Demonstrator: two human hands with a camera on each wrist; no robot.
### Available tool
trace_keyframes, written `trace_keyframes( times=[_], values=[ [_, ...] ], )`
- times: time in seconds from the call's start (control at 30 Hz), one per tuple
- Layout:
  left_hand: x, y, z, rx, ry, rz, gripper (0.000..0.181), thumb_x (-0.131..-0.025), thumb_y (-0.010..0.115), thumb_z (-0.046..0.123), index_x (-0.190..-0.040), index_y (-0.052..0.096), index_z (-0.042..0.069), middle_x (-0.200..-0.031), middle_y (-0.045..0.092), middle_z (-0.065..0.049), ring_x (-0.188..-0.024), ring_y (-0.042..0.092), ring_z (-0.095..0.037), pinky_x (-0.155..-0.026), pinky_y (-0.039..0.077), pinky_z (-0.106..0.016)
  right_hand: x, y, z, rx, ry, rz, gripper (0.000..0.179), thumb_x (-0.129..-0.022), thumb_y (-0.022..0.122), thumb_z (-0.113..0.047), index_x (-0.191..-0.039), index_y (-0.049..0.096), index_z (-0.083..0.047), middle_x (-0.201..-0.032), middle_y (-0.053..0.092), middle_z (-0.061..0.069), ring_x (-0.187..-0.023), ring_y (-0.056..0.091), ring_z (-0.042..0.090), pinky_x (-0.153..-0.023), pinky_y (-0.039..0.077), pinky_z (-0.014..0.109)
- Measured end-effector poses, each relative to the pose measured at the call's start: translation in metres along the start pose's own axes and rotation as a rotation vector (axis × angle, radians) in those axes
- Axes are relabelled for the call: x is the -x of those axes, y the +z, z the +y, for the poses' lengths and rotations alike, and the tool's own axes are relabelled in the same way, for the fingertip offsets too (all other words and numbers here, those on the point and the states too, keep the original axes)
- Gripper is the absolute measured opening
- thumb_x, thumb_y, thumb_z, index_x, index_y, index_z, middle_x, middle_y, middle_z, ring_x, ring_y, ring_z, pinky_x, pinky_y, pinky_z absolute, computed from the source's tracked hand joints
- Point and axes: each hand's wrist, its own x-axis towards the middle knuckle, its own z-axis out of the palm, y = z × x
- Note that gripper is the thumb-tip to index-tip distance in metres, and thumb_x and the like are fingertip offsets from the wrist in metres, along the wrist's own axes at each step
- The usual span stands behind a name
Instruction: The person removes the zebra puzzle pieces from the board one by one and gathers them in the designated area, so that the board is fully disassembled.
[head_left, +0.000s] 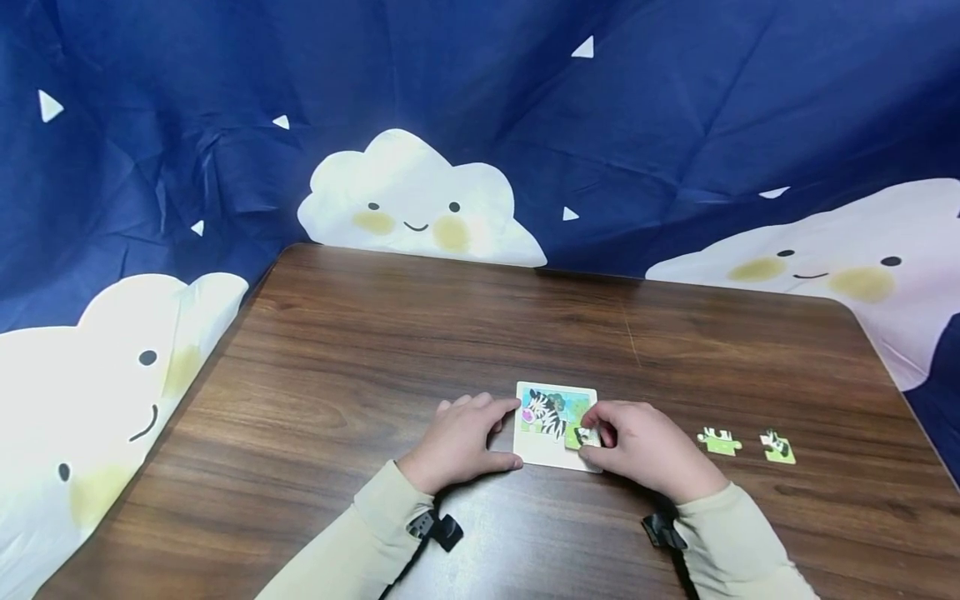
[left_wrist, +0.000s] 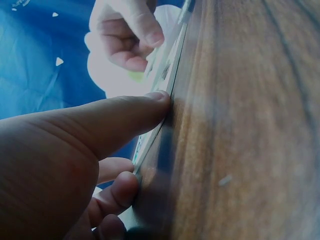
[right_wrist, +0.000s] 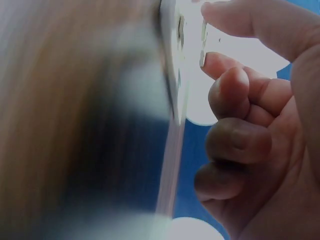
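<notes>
A white-framed puzzle board lies on the table, with a zebra picture in its upper part and a bare white strip along the bottom. Thumb and forefinger of my left hand, spread apart, touch the board's left edge. My right hand pinches a green puzzle piece between thumb and forefinger, over the board's lower right. Seen edge-on in the right wrist view, the held piece is apart from the board. The right fingers hide part of the piece and the board's right side.
Two loose puzzle pieces lie to the right of my right hand: a green and white one and, farther right, another with a black and white figure. A blue cloth with clouds hangs behind the brown wooden table.
</notes>
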Motion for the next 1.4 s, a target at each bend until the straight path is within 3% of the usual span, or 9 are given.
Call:
trace_keyframes(
  times=[0.43, 1.2, 1.4],
  values=[
    [-0.003, 0.002, 0.0, -0.002, 0.01, 0.006, 0.077, -0.076, 0.08, 0.056, -0.142, 0.057, 0.024, -0.088, 0.049, 0.013, -0.082, 0.046, -0.008, -0.069, 0.03, -0.03, -0.018, 0.019, -0.031, 0.04, -0.099, -0.025, 0.019, -0.075, 0.077, -0.026, -0.088, 0.067, -0.017, -0.063, 0.044, -0.016, -0.055, 0.039, -0.001, -0.055, 0.037, 0.023],
    [0.0, -0.002, 0.0, 0.01, 0.014, 0.01, 0.075, -0.076, 0.08, 0.054, -0.141, 0.058, 0.022, -0.089, 0.05, 0.012, -0.081, 0.046, -0.009, -0.068, 0.03, -0.03, -0.024, 0.028, -0.035, 0.065, -0.113, -0.022, 0.015, -0.076, 0.076, -0.022, -0.088, 0.069, -0.016, -0.064, 0.045, -0.014, -0.057, 0.04, 0.0, -0.056, 0.037, 0.023],
    [0.0, -0.001, 0.0, 0.002, 0.01, 0.007, 0.075, -0.077, 0.079, 0.055, -0.141, 0.058, 0.022, -0.089, 0.05, 0.013, -0.082, 0.046, -0.009, -0.068, 0.03, -0.03, -0.025, 0.027, -0.037, 0.057, -0.083, -0.023, 0.016, -0.078, 0.076, -0.023, -0.09, 0.07, -0.015, -0.065, 0.045, -0.015, -0.057, 0.04, 0.0, -0.056, 0.037, 0.023]
  ],
)
